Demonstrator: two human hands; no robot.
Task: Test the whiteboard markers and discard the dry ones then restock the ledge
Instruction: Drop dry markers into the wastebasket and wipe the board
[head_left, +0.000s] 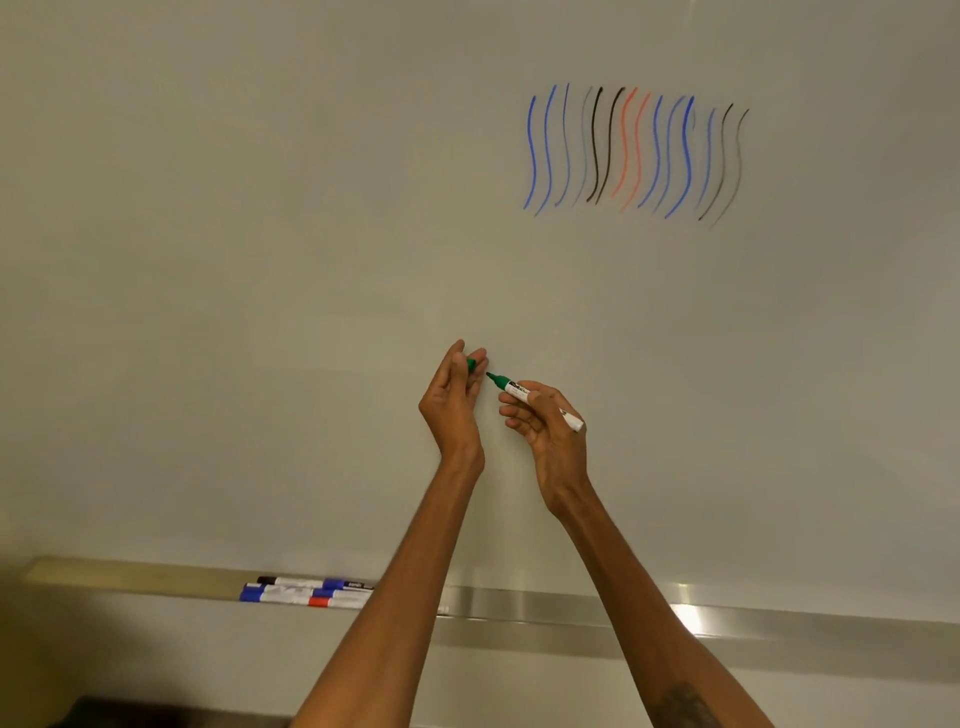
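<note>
Green marker, uncapped, is gripped in the right hand, tip aimed at the whiteboard presumably for a test stroke, while its cap is pinched in the left hand just beside the tip, and other markers are laid on the ledge below both hands.

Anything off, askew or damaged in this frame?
Nothing spilled or damaged. One grey stroke among the test strokes is far fainter than its neighbours, hinting at a dry marker. The other markers lie bunched, overlapping, at the left of the ledge. The right hand holds the green marker uncapped, the left hand its cap: expected.
</note>
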